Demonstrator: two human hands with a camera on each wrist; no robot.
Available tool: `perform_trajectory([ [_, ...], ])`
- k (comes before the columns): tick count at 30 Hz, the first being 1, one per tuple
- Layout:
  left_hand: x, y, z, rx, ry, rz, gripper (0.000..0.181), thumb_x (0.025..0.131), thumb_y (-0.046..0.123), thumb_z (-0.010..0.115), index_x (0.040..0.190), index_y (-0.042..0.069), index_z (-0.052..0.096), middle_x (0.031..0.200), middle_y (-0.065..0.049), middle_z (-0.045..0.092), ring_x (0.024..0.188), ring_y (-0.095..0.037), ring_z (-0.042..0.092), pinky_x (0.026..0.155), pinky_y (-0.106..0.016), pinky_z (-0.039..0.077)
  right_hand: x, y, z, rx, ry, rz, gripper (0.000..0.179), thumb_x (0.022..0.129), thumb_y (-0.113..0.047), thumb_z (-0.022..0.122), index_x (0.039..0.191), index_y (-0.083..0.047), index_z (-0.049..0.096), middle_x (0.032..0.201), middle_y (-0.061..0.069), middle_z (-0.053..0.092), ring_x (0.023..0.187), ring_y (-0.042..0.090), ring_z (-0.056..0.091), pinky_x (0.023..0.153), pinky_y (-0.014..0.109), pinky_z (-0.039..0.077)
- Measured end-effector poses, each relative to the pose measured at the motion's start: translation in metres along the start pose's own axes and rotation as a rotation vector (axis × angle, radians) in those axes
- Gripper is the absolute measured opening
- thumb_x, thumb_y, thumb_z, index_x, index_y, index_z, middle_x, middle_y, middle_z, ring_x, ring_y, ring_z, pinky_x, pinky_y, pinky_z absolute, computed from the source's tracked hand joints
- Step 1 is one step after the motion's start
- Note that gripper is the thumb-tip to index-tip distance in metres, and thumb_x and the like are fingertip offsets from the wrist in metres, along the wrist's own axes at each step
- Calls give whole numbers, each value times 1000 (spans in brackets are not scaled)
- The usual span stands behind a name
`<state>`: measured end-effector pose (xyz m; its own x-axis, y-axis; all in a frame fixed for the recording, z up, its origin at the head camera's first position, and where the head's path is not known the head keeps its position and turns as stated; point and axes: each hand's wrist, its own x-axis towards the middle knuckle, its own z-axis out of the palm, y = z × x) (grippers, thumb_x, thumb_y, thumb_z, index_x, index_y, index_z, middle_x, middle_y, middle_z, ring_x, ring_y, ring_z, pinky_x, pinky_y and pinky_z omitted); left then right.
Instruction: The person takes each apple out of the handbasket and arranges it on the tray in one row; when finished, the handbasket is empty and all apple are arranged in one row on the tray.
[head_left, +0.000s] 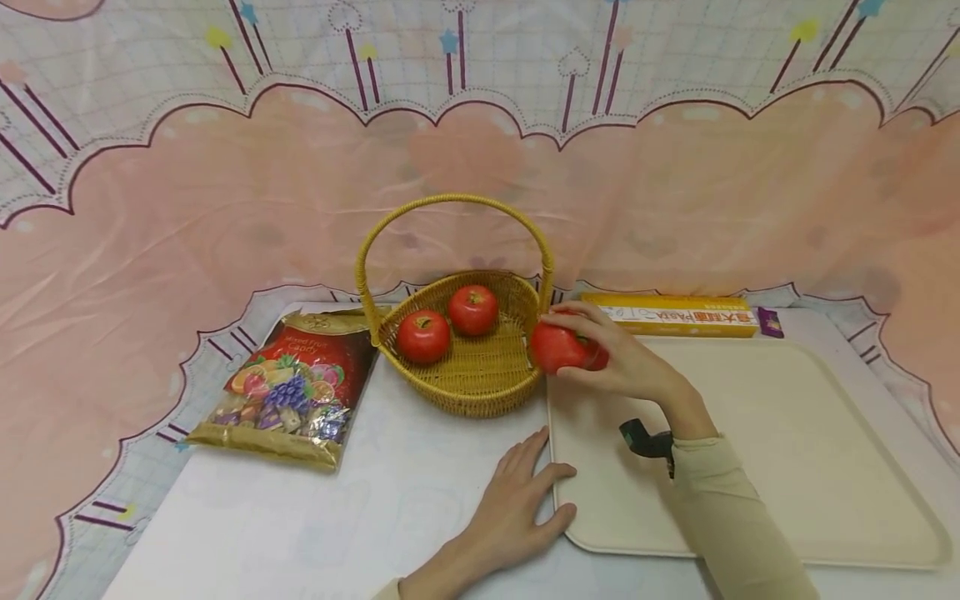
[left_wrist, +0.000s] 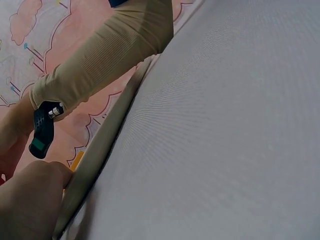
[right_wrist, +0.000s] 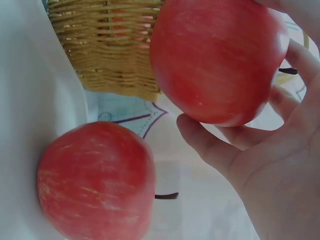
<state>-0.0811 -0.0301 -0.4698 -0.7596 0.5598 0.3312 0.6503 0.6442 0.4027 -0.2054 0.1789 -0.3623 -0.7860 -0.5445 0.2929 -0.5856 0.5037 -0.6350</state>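
Note:
My right hand (head_left: 633, 362) grips a red apple (head_left: 553, 348) at the right rim of the yellow wicker basket (head_left: 472, 402). In the right wrist view, thumb and fingers curl round this apple, which is held above the surface beside the basket's wall. A second red apple (right_wrist: 97, 182) lies on the tray below it; in the head view it is mostly hidden behind the hand. Two more apples, a left one (head_left: 423, 337) and a rear one (head_left: 473, 310), sit inside the basket. My left hand (head_left: 510, 508) rests with spread fingers at the left edge of the cream tray (head_left: 780, 450).
A red-and-gold bag of candy (head_left: 288, 387) lies left of the basket. Behind the tray are a yellow pasta box (head_left: 682, 317) and a small purple packet (head_left: 770, 322). The basket's tall handle (head_left: 453, 198) arches above it. A patterned cloth (head_left: 450, 158) hangs behind the table.

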Motion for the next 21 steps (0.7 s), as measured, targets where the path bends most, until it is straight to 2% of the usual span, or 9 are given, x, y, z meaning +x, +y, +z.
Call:
perform_trajectory([
  [5, 0, -1, 0, -5, -1, -6, 31, 89, 40, 55, 118, 29, 56, 152, -13, 30, 141, -27, 31, 111, -47, 31, 0, 6, -6, 6, 2, 7, 65, 79, -31, 76, 136, -32, 47, 142, -5, 36, 127, 22, 42, 95, 50, 48],
  [17, 1, -1, -1, 12, 28, 19, 31, 89, 39, 55, 118, 28, 56, 150, -15, 33, 139, -29, 34, 110, -47, 32, -5, 15, -19, -21, 28, 22, 63, 79, -33, 76, 135, -33, 47, 144, -8, 37, 128, 22, 41, 95, 54, 46],
  [21, 1, -1, -1, -5, 19, 11, 31, 89, 39, 56, 118, 28, 56, 151, -14, 32, 140, -28, 32, 110, -47, 32, -7, 17, -22, -15, 30, 40, 63, 78, -32, 76, 134, -34, 48, 144, -8, 37, 131, 22, 36, 96, 57, 45],
])
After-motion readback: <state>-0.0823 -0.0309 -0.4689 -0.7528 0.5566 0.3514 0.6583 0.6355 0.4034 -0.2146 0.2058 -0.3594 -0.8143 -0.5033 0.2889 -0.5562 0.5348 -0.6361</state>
